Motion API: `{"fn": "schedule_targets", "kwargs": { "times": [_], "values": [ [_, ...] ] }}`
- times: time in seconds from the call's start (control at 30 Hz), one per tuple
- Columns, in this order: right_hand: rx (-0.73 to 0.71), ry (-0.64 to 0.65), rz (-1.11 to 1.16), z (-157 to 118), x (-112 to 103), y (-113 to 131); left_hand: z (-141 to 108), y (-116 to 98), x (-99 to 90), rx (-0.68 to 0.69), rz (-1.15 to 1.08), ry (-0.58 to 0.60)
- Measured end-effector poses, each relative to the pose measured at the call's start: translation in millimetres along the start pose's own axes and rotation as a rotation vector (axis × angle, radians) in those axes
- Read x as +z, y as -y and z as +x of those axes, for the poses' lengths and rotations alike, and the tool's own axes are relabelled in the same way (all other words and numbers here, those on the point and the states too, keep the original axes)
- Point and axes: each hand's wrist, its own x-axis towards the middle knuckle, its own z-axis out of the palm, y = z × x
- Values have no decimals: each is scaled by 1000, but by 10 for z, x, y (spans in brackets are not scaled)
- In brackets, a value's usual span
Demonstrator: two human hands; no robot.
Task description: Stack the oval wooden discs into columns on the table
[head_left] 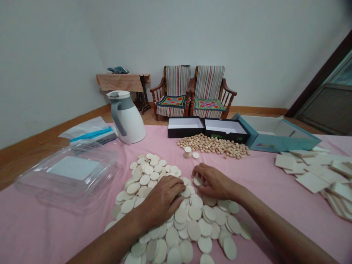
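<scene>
My R hand (213, 182) pinches one wooden disc (197, 181); L hand (165, 198), half curled, on disc pile (194, 230) (can't tell its grip). Small stack (187, 152) stands apart, w/ lots left.

Left forearm (118, 234) and right forearm (277, 223) seen bare from wrist to the view's lower edge (upper arms are cut off by it). Both are narrowed toward the wrist. Left hand (162, 200) and right hand (216, 182) likewise uncovered; fingers (176, 188) slim, nails too small to be made out.
</scene>
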Motion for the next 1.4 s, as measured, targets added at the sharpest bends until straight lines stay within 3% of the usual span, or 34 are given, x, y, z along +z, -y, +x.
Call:
{"fn": "schedule_targets", "kwargs": {
  "times": [0.23,0.57,0.77,0.87,0.97,1.03,1.17,1.4],
  "values": [
    [188,-363,-135,423,-120,-363,1,9,9,13,6,-22],
    [244,-330,-212,647,27,-450,4,-8,-6,3,-1,0],
    [220,-358,-171,513,-103,-403,2,7,25,11,1,-21],
    [146,-238,-78,281,-280,-275,2,13,22,18,-5,-26],
    [37,117,60,-4,-449,-116,1,19,18,21,-7,-31],
    [-22,250,101,-169,-513,-29,1,23,16,16,-3,-25],
    [-37,299,61,-345,-505,74,9,25,12,11,5,-3],
    [-62,292,10,-340,-360,119,30,60,18,5,16,13]
  ]
}}
